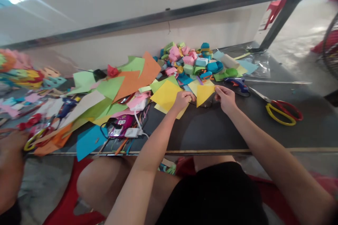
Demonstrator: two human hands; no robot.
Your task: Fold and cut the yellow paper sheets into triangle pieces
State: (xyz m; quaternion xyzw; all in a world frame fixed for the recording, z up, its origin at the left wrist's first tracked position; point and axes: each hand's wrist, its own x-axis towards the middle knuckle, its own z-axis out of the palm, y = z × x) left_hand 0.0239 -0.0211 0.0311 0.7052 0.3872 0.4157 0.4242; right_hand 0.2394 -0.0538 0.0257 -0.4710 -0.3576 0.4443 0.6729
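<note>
My right hand [225,98] pinches the right edge of a folded piece of yellow paper [204,95], held up just above the table. Close to its left side, my left hand [184,99] has its fingers curled together; whether they grip anything is hidden. Behind that hand lies a flat yellow sheet [166,95], with paler yellow paper under it. A phone-like dark object [208,103] shows partly below the folded piece. Beyond my hands is a heap of small folded paper pieces [188,59] in pink, green and blue.
Red-and-yellow-handled scissors [283,112] and a blue glue gun [239,85] lie to the right. Left are coloured sheets [108,89], a purple power strip [121,126] with a white plug, and another glue gun [67,107]. Another person's hand [12,147] is at far left by other scissors.
</note>
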